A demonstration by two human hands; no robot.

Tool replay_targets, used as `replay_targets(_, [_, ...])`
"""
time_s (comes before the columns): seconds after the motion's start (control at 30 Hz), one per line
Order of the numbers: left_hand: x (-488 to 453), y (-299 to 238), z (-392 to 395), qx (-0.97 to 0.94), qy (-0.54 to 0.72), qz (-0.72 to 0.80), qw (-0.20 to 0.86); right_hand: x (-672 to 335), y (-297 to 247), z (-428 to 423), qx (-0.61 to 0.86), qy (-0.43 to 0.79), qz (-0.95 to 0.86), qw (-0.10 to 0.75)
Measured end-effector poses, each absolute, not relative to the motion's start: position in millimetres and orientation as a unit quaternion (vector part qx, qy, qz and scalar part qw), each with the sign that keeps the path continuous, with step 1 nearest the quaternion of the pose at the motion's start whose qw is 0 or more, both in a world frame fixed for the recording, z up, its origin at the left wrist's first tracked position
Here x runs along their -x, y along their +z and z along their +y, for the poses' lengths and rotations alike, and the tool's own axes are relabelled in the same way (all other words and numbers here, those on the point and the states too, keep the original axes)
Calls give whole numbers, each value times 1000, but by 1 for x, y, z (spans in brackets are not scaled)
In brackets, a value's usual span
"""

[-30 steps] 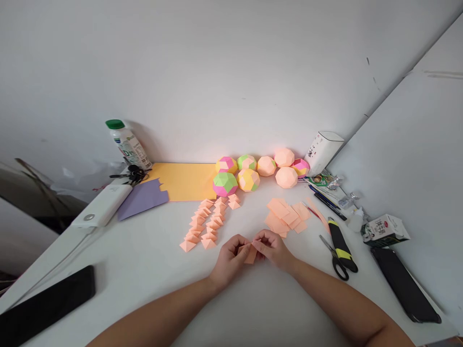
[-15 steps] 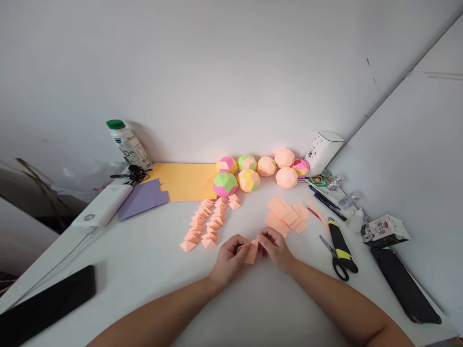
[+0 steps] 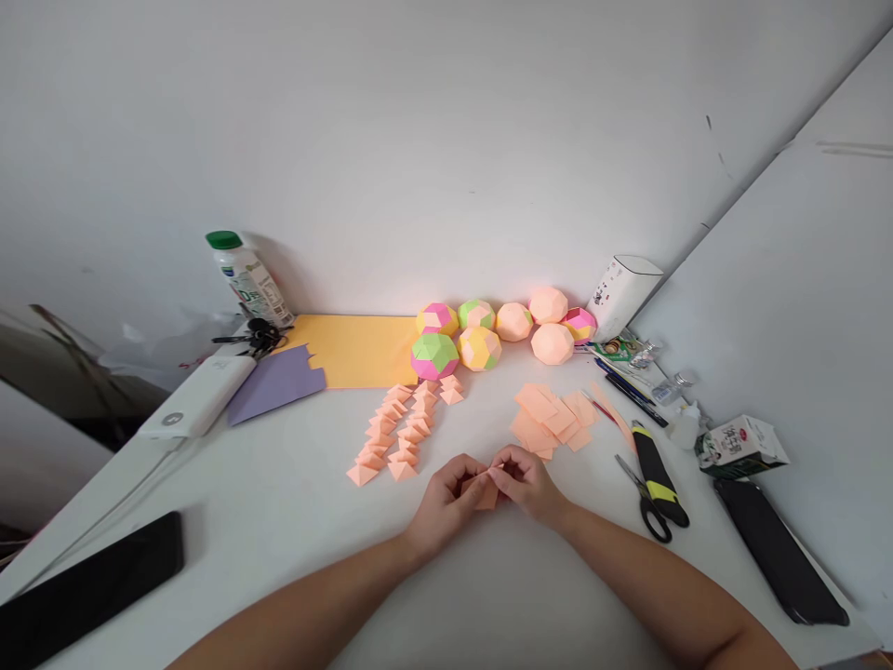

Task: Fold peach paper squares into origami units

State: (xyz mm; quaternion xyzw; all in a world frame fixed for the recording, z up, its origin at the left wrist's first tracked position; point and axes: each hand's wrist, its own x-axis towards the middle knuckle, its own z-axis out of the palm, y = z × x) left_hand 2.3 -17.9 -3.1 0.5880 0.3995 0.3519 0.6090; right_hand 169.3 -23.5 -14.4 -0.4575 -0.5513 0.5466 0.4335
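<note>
Both hands meet low over the white table (image 3: 279, 502) and pinch one small peach paper piece (image 3: 486, 495) between them. My left hand (image 3: 446, 498) holds its left side with curled fingers. My right hand (image 3: 526, 482) grips the right side, fingers closed on the fold. Two rows of folded peach paper units (image 3: 397, 433) lie just behind and left of my hands. A loose pile of flat peach paper squares (image 3: 551, 416) lies behind and right.
Several paper polyhedron balls (image 3: 481, 335) line the wall beside a yellow sheet (image 3: 359, 349), a purple sheet (image 3: 277, 381), a bottle (image 3: 246, 277) and keys (image 3: 255, 337). Scissors (image 3: 646, 498), a black-yellow cutter (image 3: 656, 470), pens, a carton (image 3: 739, 445) and a dark phone (image 3: 781, 551) lie right; another phone (image 3: 90, 586) lies front left.
Both hands kept hold of the peach piece and shifted their fingers slightly on it, pressing its fold closer together. Nothing else on the table moved.
</note>
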Motion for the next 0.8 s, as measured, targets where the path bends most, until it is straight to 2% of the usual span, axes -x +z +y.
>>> replay_targets(0.2, [-5, -5, -19, -578, 355, 422, 602, -169, -13, -24, 449, 573, -535, 430])
replay_targets(0.4, [-3, -5, -21, -507, 374, 413, 657, -171, -10, -21, 469, 587, -473, 460])
replay_targets(0.6, [-4, -4, -21, -532, 358, 397, 657, -172, -9, -21, 450, 591, -512, 432])
replay_targets(0.8, [-6, -9, -21, -563, 357, 388, 636, -170, -9, -25, 457, 532, -590, 401])
